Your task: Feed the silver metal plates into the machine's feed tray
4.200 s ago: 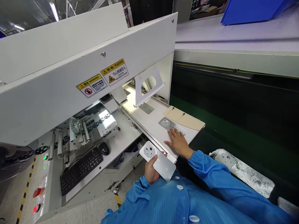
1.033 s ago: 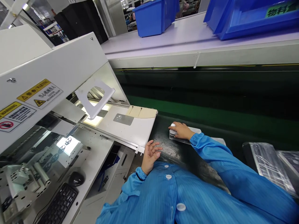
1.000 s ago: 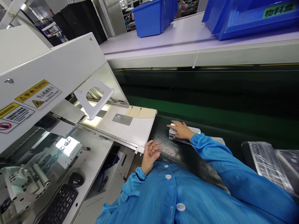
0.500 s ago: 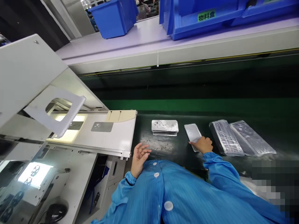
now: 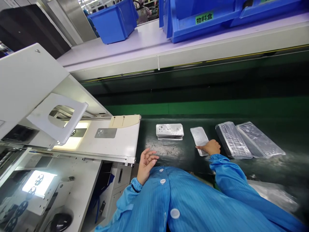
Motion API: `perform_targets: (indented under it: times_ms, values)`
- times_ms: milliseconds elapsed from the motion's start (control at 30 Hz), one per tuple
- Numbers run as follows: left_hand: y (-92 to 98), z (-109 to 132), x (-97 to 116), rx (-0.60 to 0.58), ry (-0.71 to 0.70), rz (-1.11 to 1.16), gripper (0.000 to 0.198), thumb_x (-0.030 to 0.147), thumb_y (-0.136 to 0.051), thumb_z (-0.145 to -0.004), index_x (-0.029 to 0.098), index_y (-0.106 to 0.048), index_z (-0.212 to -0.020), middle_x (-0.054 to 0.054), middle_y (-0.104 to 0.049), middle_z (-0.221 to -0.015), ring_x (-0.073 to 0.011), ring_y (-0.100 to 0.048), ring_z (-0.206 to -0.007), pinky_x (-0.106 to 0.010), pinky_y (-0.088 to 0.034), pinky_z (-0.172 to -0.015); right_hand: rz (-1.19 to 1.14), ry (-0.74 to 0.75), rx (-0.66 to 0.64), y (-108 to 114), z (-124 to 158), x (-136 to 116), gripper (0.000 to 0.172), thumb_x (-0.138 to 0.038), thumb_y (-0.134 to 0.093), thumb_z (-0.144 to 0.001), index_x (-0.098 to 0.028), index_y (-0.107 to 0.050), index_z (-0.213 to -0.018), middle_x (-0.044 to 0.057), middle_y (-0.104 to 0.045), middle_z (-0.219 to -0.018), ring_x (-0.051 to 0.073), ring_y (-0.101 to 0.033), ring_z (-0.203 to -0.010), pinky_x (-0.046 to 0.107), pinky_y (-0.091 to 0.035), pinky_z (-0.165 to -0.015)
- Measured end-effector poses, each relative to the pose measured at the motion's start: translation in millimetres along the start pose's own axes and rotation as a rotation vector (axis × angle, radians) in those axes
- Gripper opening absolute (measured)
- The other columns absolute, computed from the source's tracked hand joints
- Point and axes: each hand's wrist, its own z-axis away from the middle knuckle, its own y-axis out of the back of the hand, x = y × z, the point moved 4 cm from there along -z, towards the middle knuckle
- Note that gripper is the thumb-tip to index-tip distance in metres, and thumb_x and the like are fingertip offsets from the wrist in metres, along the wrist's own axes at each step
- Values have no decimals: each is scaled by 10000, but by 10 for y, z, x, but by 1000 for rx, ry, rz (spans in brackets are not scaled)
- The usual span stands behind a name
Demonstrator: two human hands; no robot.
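My right hand point(image 5: 210, 147) rests over the lower end of a thin silver panel point(image 5: 199, 136). Its thumb reaches across the panel and the other fingers curl at the right edge, with their tips partly hidden. The panel lies slightly tilted on the dark green bench. Palm turned up, my left hand point(image 5: 146, 165) hovers near the bench's front edge, fingers loosely apart and holding nothing. Between the hands and farther back sits a stack of silver phone back panels point(image 5: 169, 130) with camera holes in the top one.
Two plastic-wrapped packs point(image 5: 233, 140) lie right of my right hand. At left, a white machine's conveyor point(image 5: 120, 141) carries a grey panel point(image 5: 105, 133) with holes. Blue bins point(image 5: 113, 24) stand on the shelf point(image 5: 145, 42) at the back. A clear plastic bag point(image 5: 272, 193) lies at lower right.
The camera view has shifted slightly. Another panel on the lit part of the conveyor shows its camera holes now. Both hands have barely moved.
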Motion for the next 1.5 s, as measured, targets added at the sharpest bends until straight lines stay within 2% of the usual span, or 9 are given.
perform_targets:
  times_ms: [200, 400, 567, 800, 933, 1100, 1233, 1367, 1500]
  values:
    - [1, 3, 13, 12, -4, 33, 554, 363, -727, -699, 253, -435, -1157, -70, -611, -1060, -179, -624, -876, -362, -462, -814, -16, 74, 39, 20, 106, -62, 1099, -702, -749, -371, -63, -373, -1183, 349, -489, -1153, 495, -469, -1101, 554, -424, -845]
    - [-26, -2, 24, -5, 5, 60, 534, 337, -728, -703, 252, -437, -1143, -60, -610, -1053, -171, -627, -872, -359, -456, -828, 60, 123, 111, 126, 293, -153, 977, -667, -721, -505, -69, -369, -1193, 346, -475, -1172, 474, -467, -1113, 525, -444, -809]
    - [-39, -17, 16, -11, 3, 55, 547, 347, -732, -696, 249, -435, -1145, -66, -611, -1052, -174, -626, -870, -365, -458, -828, -1, -1, -40, 138, 228, -95, 929, -532, -780, -507, -74, -383, -1211, 295, -586, -1072, 436, -555, -1037, 515, -443, -814]
    - [-52, -33, -4, -20, 11, 57, 559, 355, -739, -687, 241, -440, -1145, -62, -612, -1050, -166, -627, -864, -348, -462, -821, -536, -9, -227, 99, 68, 48, 319, -414, -707, -580, -178, -588, -758, 159, -679, -804, 389, -615, -953, 487, -463, -811]
    - [-85, -78, -35, -46, 50, 42, 549, 359, -749, -673, 232, -473, -1129, -58, -621, -1022, -166, -625, -853, -352, -459, -827, -721, 43, -304, 238, 181, 55, 297, -484, -611, -677, -200, -594, -764, 111, -696, -770, 287, -668, -802, 397, -529, -717]
    - [-385, -297, -97, -203, 146, 26, 666, 313, -810, -591, 235, -518, -1185, -96, -617, -1149, -212, -591, -1020, -392, -423, -920, -986, 297, -654, 417, 689, -395, 470, -584, -732, -565, -213, -651, -843, 66, -715, -770, 246, -673, -714, 381, -548, -676]
    - [-620, -525, -101, -358, 142, 97, 725, 345, -841, -520, 213, -572, -1180, -106, -604, -1235, -275, -529, -1167, -430, -364, -1018, -830, 662, -839, 302, 1274, -1003, 509, -631, -655, -658, -190, -672, -911, 78, -716, -834, 245, -661, -776, 399, -536, -732]
    - [-514, -630, -94, -323, 121, 29, 578, 469, -727, -655, 125, -632, -1109, -145, -658, -1141, -302, -585, -1094, -466, -391, -1003, -591, 1071, -530, 262, 1542, -1391, 490, -662, -567, -714, -201, -674, -839, 103, -693, -907, 283, -632, -863, 442, -521, -759]
    - [-345, -654, -116, -338, -82, -258, 455, 318, -650, -762, 163, -592, -1185, -116, -639, -1197, -261, -562, -1141, -424, -376, -1032, -484, 1219, -250, 448, 1543, -1501, 431, -534, -585, -778, -213, -597, -1065, 90, -651, -924, 220, -609, -746, 367, -532, -649]
